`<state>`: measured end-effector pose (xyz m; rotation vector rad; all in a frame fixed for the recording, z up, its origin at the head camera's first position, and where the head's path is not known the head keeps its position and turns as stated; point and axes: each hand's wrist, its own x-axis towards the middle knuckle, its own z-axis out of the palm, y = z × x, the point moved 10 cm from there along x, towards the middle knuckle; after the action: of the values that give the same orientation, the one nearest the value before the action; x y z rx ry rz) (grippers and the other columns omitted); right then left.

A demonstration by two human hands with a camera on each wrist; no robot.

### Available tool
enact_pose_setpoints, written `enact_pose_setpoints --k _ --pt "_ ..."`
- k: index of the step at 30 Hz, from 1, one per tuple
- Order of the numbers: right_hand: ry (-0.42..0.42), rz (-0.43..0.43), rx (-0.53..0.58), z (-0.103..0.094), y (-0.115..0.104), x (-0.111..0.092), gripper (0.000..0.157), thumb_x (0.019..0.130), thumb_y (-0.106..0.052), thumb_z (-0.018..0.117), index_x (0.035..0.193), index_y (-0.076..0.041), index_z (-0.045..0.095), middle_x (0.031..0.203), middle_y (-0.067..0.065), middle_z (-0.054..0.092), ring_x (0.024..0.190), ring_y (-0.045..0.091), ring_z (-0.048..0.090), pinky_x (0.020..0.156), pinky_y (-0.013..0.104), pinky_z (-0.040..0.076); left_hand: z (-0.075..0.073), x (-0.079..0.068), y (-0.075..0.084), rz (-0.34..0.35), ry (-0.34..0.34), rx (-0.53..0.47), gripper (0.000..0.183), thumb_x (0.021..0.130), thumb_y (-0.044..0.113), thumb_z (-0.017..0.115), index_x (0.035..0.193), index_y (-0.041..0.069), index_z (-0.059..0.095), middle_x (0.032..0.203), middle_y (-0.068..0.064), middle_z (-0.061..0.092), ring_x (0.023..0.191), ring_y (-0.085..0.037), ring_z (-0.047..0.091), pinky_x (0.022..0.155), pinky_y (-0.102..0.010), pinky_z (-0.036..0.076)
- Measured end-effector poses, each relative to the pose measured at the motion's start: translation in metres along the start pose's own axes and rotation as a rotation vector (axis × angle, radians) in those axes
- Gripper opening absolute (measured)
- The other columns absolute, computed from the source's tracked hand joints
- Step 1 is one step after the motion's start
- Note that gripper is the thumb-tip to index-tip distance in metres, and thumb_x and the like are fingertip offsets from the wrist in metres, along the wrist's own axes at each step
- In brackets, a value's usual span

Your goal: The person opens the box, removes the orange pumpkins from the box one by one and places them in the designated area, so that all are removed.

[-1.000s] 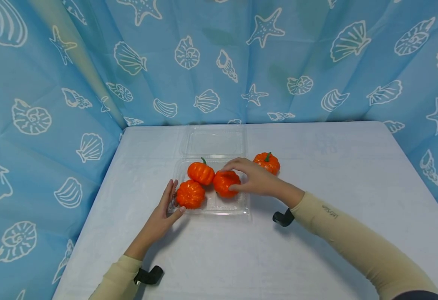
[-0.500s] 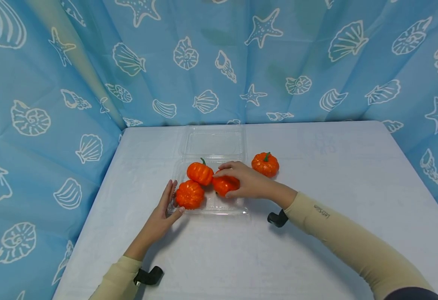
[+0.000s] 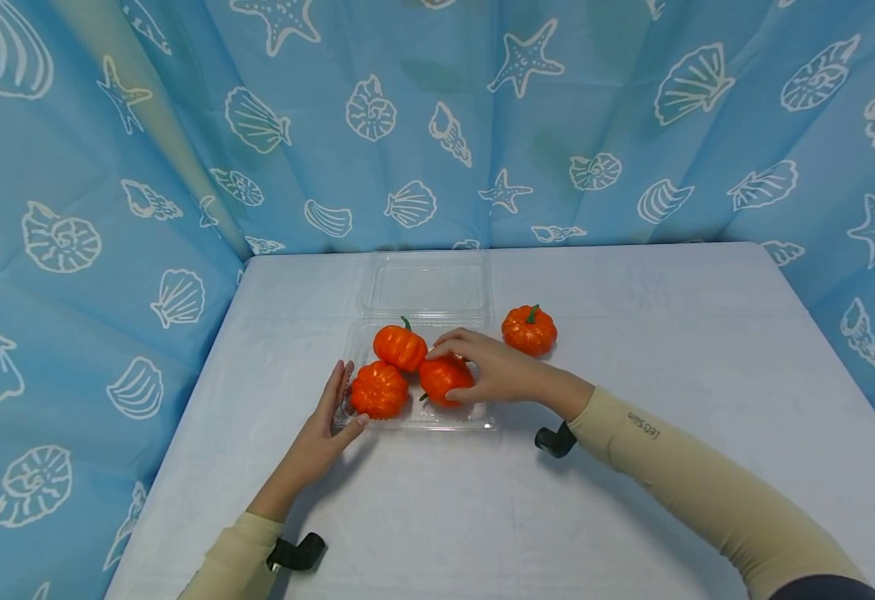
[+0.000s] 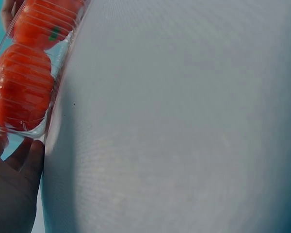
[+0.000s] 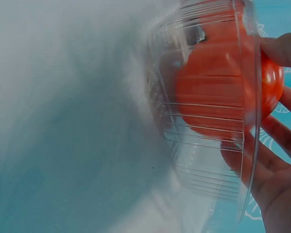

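A clear plastic clamshell container point(image 3: 475, 417) lies with its lid point(image 3: 430, 283) folded back on the table. Inside sit three small orange pumpkins. My right hand point(image 3: 497, 367) holds the right-hand pumpkin point(image 3: 443, 379), fingers over its far side and thumb at the near side; its dark stem points toward the lower left. In the right wrist view this pumpkin point(image 5: 208, 87) shows through the ribbed wall. A back pumpkin point(image 3: 400, 346) with a green stem and a front-left pumpkin point(image 3: 379, 390) sit beside it. My left hand point(image 3: 325, 429) rests against the container's left end, fingers extended.
Another orange pumpkin point(image 3: 529, 330) with a green stem stands on the white table point(image 3: 632, 350), right of the container. A blue curtain point(image 3: 407, 108) with seashell prints hangs behind and at the sides. Black wrist mounts point(image 3: 298, 552) stick out from both sleeves.
The pumpkin in my right hand has turned and shifted slightly left and toward me, its stem now showing at the lower left. My left hand stays in place.
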<state>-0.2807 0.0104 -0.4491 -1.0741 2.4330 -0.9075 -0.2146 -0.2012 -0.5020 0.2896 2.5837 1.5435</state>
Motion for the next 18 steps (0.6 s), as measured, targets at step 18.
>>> enact_pose_setpoints --k 18 --pt "-0.022 -0.022 0.06 -0.0032 -0.0007 -0.0057 0.042 0.091 -0.017 0.07 0.131 -0.023 0.061 0.144 -0.001 0.049 0.129 0.018 0.052 0.106 0.037 0.049 -0.0007 0.0001 -0.0003 0.016 0.005 -0.003 0.09 0.101 0.028 0.065 0.165 0.018 0.004 0.17 -0.001 0.015 0.155 -0.03 0.017 0.121 -0.062 0.012"
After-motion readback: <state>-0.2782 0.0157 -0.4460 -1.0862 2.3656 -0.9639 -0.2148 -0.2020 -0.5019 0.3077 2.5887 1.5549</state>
